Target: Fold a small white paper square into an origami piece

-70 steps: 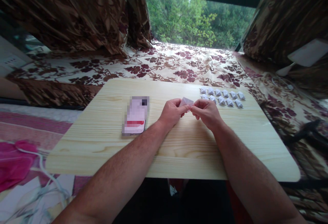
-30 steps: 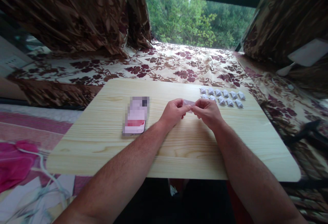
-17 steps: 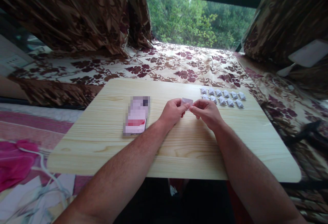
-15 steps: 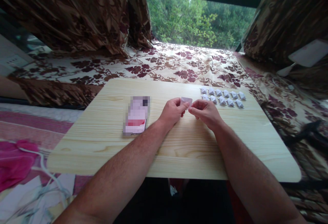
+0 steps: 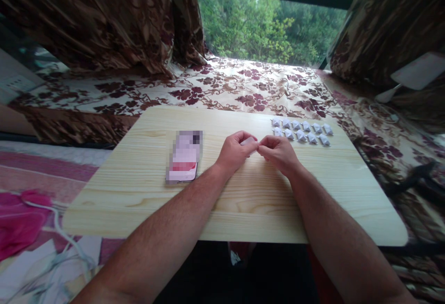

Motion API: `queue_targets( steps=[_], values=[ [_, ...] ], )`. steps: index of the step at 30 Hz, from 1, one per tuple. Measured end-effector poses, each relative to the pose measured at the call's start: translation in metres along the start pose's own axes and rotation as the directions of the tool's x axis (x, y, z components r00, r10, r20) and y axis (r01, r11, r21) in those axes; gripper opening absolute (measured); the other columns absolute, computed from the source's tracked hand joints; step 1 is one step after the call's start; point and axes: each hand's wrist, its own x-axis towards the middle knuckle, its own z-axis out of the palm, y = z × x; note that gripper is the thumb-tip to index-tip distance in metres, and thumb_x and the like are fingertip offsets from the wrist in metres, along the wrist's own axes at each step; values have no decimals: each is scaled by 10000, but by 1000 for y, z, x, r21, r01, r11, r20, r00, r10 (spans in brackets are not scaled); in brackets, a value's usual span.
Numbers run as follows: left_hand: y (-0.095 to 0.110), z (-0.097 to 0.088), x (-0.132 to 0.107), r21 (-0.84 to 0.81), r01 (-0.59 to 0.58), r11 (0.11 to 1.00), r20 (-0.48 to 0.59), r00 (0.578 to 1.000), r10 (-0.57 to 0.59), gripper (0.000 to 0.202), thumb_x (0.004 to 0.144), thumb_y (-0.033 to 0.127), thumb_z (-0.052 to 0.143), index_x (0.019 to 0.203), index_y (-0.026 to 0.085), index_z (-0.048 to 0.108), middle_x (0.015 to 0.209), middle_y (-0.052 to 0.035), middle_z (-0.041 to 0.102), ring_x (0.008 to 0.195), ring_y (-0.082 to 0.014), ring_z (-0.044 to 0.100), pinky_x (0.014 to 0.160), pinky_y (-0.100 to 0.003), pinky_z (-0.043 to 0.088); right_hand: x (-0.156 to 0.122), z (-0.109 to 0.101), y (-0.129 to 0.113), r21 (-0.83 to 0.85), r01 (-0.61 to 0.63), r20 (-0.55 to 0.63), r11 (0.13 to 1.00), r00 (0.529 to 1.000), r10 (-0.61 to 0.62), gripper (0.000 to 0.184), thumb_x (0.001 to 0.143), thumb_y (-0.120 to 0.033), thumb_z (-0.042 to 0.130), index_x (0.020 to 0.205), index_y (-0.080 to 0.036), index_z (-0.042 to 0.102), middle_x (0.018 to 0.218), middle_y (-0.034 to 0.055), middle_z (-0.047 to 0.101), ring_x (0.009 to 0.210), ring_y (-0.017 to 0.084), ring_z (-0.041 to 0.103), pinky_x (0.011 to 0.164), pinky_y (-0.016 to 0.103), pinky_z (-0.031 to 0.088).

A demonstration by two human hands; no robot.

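Between my hands, over the middle of the table [image 5: 257, 202], is a small piece of folded white paper [image 5: 248, 141]. My left hand [image 5: 237, 149] is closed on it, the thumb along its lower side. At the paper's right end my right hand [image 5: 278, 151] pinches with thumb and forefinger; the fingertips meet the paper's edge, and its other fingers are curled in. Beyond my right hand lie several small folded white paper pieces [image 5: 301, 136] in two rows, each with a raised peak.
A phone [image 5: 184, 158], partly pixelated, lies on the table left of my hands. Floral fabric [image 5: 257, 86] covers the ledge behind, below a window. A white lamp [image 5: 417, 71] stands at right. Pink cloth [image 5: 21, 220], white cables [image 5: 57, 218] and paper scraps [image 5: 31, 267] lie at lower left.
The folded paper has tilted and turned between my fingers, and now shows a narrower face lower down. My right fingertips have come against its edge. The paper rows and phone stay put.
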Motion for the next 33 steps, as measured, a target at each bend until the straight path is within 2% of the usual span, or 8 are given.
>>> queue_targets(
  steps=[3, 12, 15, 19, 24, 29, 33],
  values=[
    [-2, 0, 2, -57, 12, 998, -20, 1000, -14, 206, 695, 268, 742, 858, 147, 707, 698, 3, 645, 610, -105, 551, 574, -225, 420, 0, 1, -1, -10, -12, -14, 1000, 1000, 12, 173, 728, -298, 675, 627, -164, 630, 517, -33, 547, 493, 92, 443, 477, 243, 294],
    [-3, 3, 3, -138, 94, 986, 19, 996, -92, 226, 632, 202, 787, 834, 136, 712, 709, -19, 689, 611, -118, 597, 583, -237, 458, 2, 0, -1, 186, -50, -96, 981, 993, 69, 131, 714, -262, 694, 644, -169, 633, 507, -34, 560, 454, 85, 442, 461, 242, 319],
    [-2, 2, 3, -166, 108, 980, -28, 993, -114, 222, 630, 199, 786, 830, 131, 719, 690, -20, 686, 587, -113, 585, 558, -234, 446, 2, 0, 0, 230, -29, -69, 973, 997, 46, 129, 734, -273, 690, 676, -168, 642, 518, -36, 565, 459, 84, 457, 463, 237, 343],
    [-3, 0, 6, -219, 104, 970, -82, 989, -124, 246, 642, 230, 784, 856, 121, 732, 669, -27, 681, 563, -108, 563, 530, -232, 411, 4, 1, 5, 308, -18, -9, 951, 1000, 22, 141, 696, -233, 718, 812, -165, 675, 623, -31, 629, 504, 88, 510, 474, 228, 401],
    [-1, 0, 7, -256, 128, 958, -97, 983, -157, 259, 619, 243, 785, 844, 125, 735, 669, -27, 677, 571, -118, 573, 539, -244, 408, 5, 1, 8, 351, -13, 43, 936, 999, -3, 213, 678, -188, 714, 883, -168, 665, 712, -10, 681, 571, 110, 593, 497, 228, 457],
    [0, 0, 7, -357, 130, 925, -98, 980, -176, 230, 607, 217, 767, 813, 123, 722, 668, -20, 667, 585, -122, 578, 557, -247, 417, 4, -1, 6, 421, 15, 107, 907, 992, -66, 374, 661, -141, 707, 1028, -197, 654, 798, -1, 721, 636, 129, 638, 529, 233, 488],
    [0, -1, 8, -381, 124, 916, -104, 979, -176, 209, 591, 188, 750, 788, 124, 718, 651, -15, 657, 584, -123, 572, 562, -247, 417, 2, -2, 7, 421, 69, 114, 904, 985, -128, 360, 681, -118, 694, 1028, -211, 685, 840, 6, 727, 683, 135, 654, 548, 233, 501]
  ],
)
